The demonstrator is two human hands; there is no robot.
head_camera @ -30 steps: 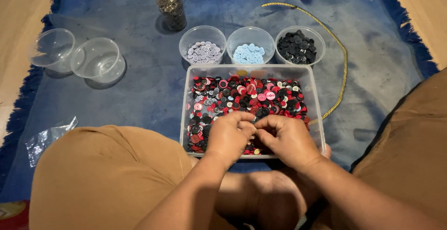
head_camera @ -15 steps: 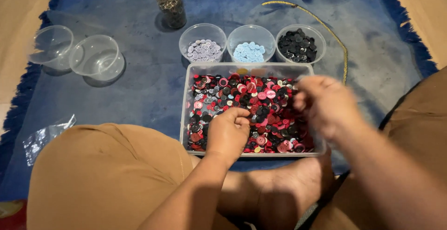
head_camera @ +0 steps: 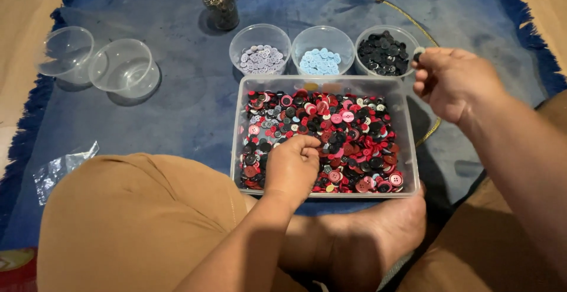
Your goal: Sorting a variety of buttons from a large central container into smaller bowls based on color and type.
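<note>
Two empty cups (head_camera: 97, 64) sit at ten o'clock. The left hand (head_camera: 292, 168) rests curled in the tray (head_camera: 239, 126) of mixed buttons (head_camera: 348, 132). At two o'clock, the right hand (head_camera: 452, 82) pinches a black button (head_camera: 417, 57) beside the black-button cup (head_camera: 384, 49).

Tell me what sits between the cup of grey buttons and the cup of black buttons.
In the head view, one clear cup of light blue buttons stands between the cup of grey buttons and the cup of black buttons, in a row behind the button tray.
</note>
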